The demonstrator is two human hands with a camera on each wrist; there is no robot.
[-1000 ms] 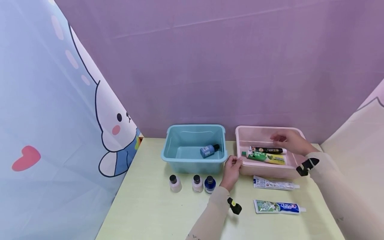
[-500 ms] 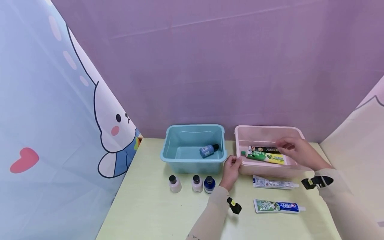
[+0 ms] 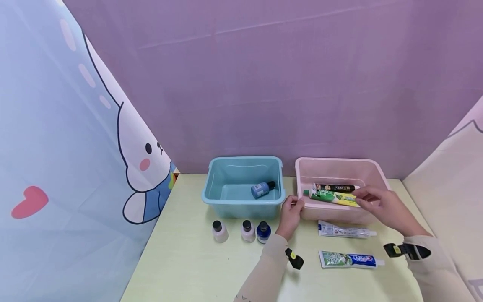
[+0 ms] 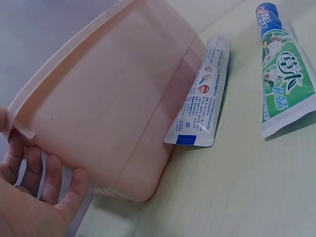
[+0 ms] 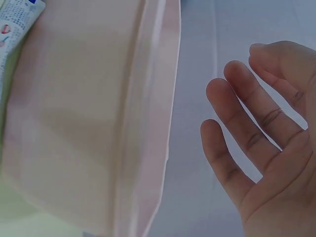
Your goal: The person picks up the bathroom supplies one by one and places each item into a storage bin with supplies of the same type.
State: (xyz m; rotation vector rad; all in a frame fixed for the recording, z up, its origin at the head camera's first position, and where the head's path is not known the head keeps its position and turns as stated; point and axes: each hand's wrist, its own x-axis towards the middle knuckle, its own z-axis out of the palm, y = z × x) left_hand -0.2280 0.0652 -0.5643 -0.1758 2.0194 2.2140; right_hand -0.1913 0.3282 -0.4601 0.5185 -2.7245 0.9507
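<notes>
My left hand (image 3: 291, 216) grips the front left corner of a pink bin (image 3: 339, 214), thumb over the rim and fingers beneath it, as the left wrist view (image 4: 39, 187) shows. Inside that bin lie a green and yellow toothpaste tube (image 3: 333, 197) and, behind it, a black toothpaste tube (image 3: 333, 188). My right hand (image 3: 385, 207) hovers over the bin's front right rim with loosely bent fingers, holding nothing. In the right wrist view its fingers (image 5: 252, 128) are spread apart from the bin wall.
Left of the pink bin stands a blue bin (image 3: 245, 208) with a blue bottle (image 3: 260, 190) inside. Two pale bottles (image 3: 247, 232) and a dark blue bottle (image 3: 263, 232) stand before it. A white toothpaste tube (image 3: 345, 230) and a green-blue one (image 3: 349, 260) lie in front of the pink bin.
My right hand has drawn back toward the front right, from over the black tube to the bin's front rim. The left hand keeps its grip on the corner.
</notes>
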